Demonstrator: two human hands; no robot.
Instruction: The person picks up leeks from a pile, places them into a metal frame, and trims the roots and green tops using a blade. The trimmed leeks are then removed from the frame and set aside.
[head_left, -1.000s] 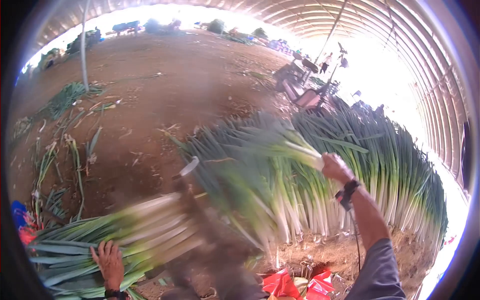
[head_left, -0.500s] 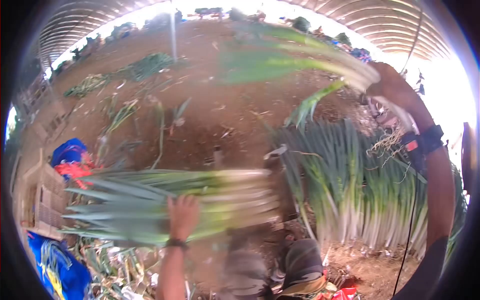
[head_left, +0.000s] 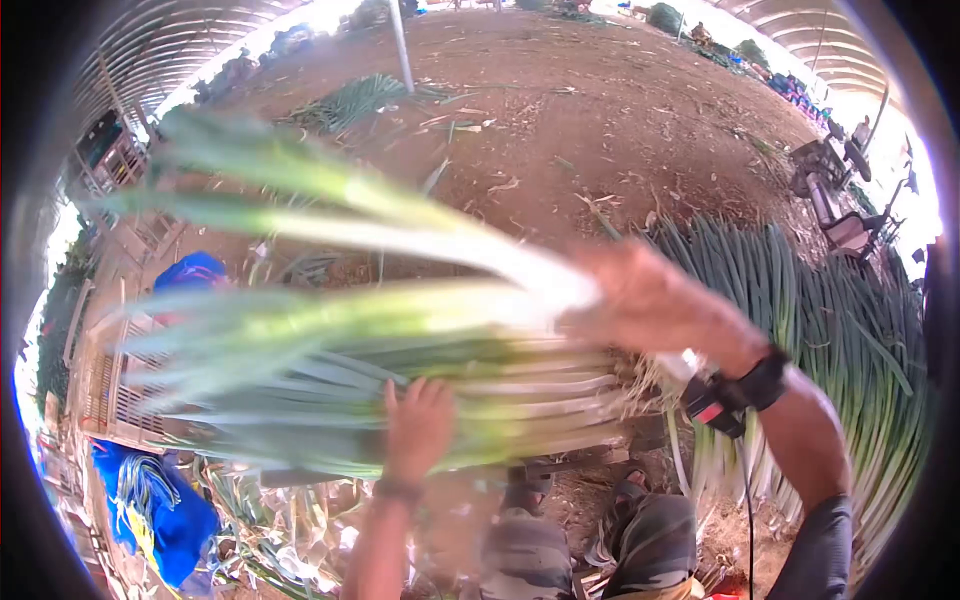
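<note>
My left hand [head_left: 420, 430] lies with its fingers spread on a pile of leeks [head_left: 500, 385], their green tops toward the left and white root ends toward the right. Closed round the white stems of a small bunch of leeks [head_left: 440, 240] is my right hand [head_left: 640, 300], blurred by motion. That bunch sweeps above the back of the pile, leaves fanned out to the left. Pale roots hang just below the right hand. Beyond the right forearm stands a large mass of leeks [head_left: 810, 330], tops away from me and white ends nearer.
A slatted crate [head_left: 110, 390] stands at the left, with a blue cloth [head_left: 190, 272] behind it and a blue sheet [head_left: 165, 520] in front. Leaf scraps [head_left: 290, 530] litter the lower left ground. A metal post [head_left: 401, 45] rises behind; machinery [head_left: 840, 205] stands far right.
My right hand has swung from the upper right down and left with its bunch, over the pile. My left hand stays on the pile. The view has shifted.
</note>
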